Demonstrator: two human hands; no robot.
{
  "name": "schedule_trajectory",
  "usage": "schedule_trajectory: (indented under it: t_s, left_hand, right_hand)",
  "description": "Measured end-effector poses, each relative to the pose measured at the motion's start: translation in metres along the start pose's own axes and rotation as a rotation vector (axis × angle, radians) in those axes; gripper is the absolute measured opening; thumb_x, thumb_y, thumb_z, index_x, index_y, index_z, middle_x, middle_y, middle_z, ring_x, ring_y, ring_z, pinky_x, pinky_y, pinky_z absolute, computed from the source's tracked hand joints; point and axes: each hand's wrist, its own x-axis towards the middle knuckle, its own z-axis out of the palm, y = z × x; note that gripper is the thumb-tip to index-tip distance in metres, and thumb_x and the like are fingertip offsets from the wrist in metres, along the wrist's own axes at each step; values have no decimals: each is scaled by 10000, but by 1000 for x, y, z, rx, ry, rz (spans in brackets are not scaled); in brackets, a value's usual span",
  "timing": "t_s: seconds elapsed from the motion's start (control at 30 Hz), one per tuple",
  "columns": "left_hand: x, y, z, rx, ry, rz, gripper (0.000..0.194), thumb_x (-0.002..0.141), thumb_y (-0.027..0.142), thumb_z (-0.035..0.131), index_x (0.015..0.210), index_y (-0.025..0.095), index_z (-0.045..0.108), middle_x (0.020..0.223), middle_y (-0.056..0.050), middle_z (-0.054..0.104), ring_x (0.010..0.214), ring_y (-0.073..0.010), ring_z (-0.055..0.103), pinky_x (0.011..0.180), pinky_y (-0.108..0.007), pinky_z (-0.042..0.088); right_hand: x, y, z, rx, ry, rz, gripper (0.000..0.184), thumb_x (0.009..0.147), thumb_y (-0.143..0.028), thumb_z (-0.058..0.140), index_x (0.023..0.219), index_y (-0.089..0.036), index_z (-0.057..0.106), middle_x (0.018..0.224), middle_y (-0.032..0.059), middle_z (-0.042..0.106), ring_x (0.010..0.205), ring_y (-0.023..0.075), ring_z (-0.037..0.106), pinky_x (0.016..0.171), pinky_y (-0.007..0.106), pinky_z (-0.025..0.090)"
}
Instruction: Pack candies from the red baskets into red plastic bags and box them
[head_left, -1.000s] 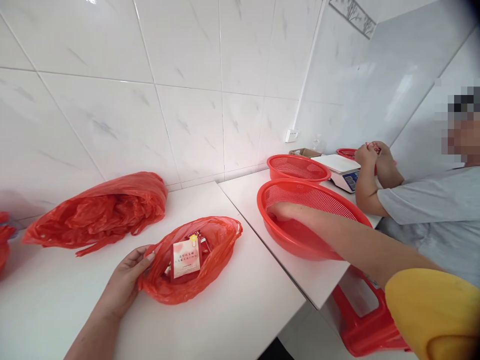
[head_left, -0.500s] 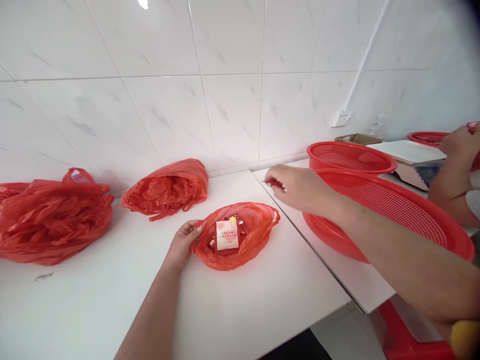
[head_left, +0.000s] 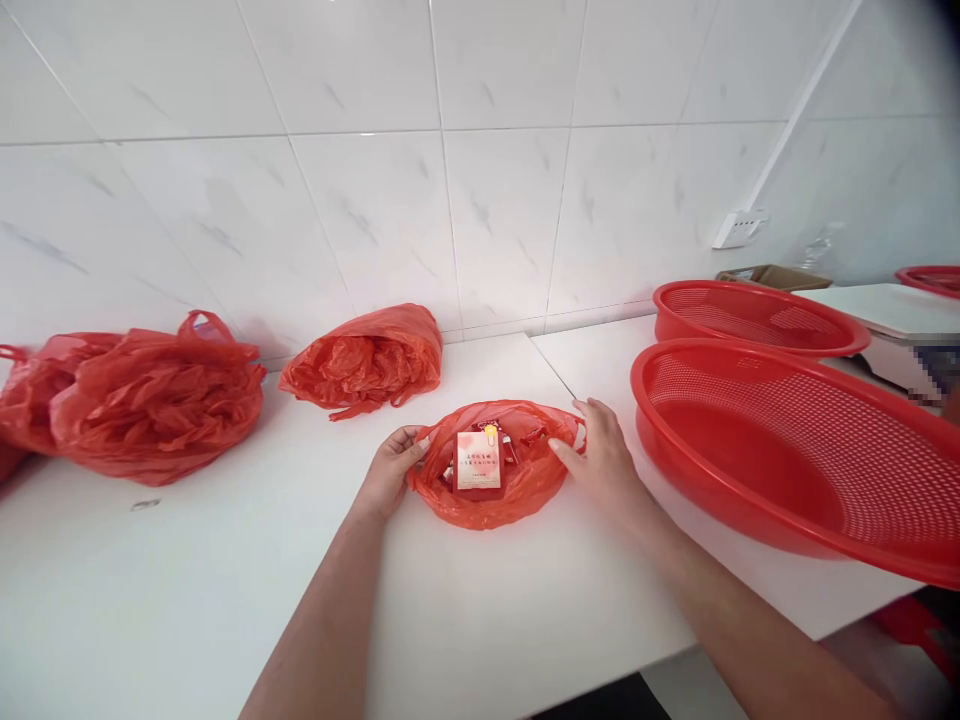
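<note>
A red plastic bag lies on the white table with its mouth spread wide. Inside it, a cream and pink printed card rests on several small red packets. My left hand pinches the bag's left rim, thumb on the inner side. At the right rim, by the handle loop, my right hand has its thumb over the inside and its fingers outside, with the bag's edge between them.
Crumpled red plastic bags lie at the left, and another bundle sits by the wall. Large red perforated baskets stand to the right. Behind them are a white scale and a cardboard box. A table seam runs near the bag.
My right hand has come from beyond the seam, where it held a small red item, to the bag's right rim. That item is no longer in its fingers. The view has turned right.
</note>
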Motion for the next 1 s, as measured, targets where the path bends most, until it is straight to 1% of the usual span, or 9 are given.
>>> schedule_trajectory:
  t_s: [0.13, 0.2, 0.27, 0.33, 0.47, 0.63, 0.77, 0.83, 1.0]
  left_hand:
    - [-1, -1, 0, 21, 3, -19, 316, 670, 309, 758, 909, 171, 604, 751, -6, 664, 513, -80, 559, 496, -199, 444]
    - [0, 1, 0, 47, 24, -18, 317, 649, 294, 768, 891, 170, 606, 730, -4, 655, 513, -81, 555, 484, -197, 433]
    - [4, 8, 0, 70, 92, 22, 314, 621, 272, 776, 865, 165, 611, 687, 6, 634, 518, -82, 550, 465, -186, 412]
    - [9, 23, 1, 48, 197, 115, 308, 594, 249, 776, 839, 156, 615, 624, 21, 598, 514, -80, 538, 459, -178, 401]
    - [17, 78, 13, -20, 380, 339, 301, 522, 189, 773, 762, 146, 597, 593, 38, 556, 486, -73, 517, 443, -179, 393]
    - [13, 154, 48, 53, 409, 653, 254, 590, 171, 742, 794, 165, 590, 632, 39, 531, 535, -75, 525, 443, -169, 392]
    - [6, 184, 80, 163, 286, 734, 199, 658, 139, 692, 823, 169, 586, 619, 48, 504, 559, -68, 537, 479, -157, 408]
    - [2, 190, 91, 207, 247, 752, 194, 686, 136, 673, 857, 162, 587, 648, 43, 517, 576, -65, 544, 503, -158, 417]
    - [-20, 184, 91, 401, 195, 632, 315, 692, 195, 709, 987, 160, 603, 798, -7, 577, 704, -116, 581, 634, -237, 475]
  right_hand:
    - [-7, 11, 0, 216, -129, 381, 648, 789, -476, 551, 1320, -156, 363, 1258, 180, 511, 1108, 288, 552, 850, 409, 488]
    - [-4, 9, -3, 378, -287, 546, 512, 775, -422, 562, 1205, -164, 458, 1058, 128, 620, 868, 236, 645, 670, 342, 525]
    - [4, 3, -7, 490, -378, 586, 314, 748, -339, 574, 1013, -175, 539, 847, 57, 641, 655, 174, 628, 525, 277, 490]
    - [15, -4, -13, 545, -332, 541, 184, 721, -283, 582, 877, -187, 554, 733, 9, 613, 534, 124, 563, 464, 243, 451]
    - [46, -20, -40, 689, -33, 412, 193, 702, -279, 609, 872, -193, 582, 737, -4, 611, 572, 109, 557, 485, 226, 460]
    - [82, -39, -76, 902, 310, 220, 178, 708, -279, 609, 861, -193, 582, 725, -20, 578, 628, 104, 561, 505, 214, 459]
    - [98, -50, -87, 893, 239, 173, 163, 712, -258, 612, 858, -196, 577, 669, -33, 549, 544, 92, 526, 454, 209, 415]
    - [100, -52, -91, 893, 280, 146, 151, 733, -263, 600, 869, -204, 572, 672, -34, 548, 530, 86, 523, 465, 213, 417]
    - [82, -40, -80, 886, 215, 100, 284, 771, -394, 605, 995, -228, 556, 939, 28, 612, 748, 141, 620, 597, 266, 497]
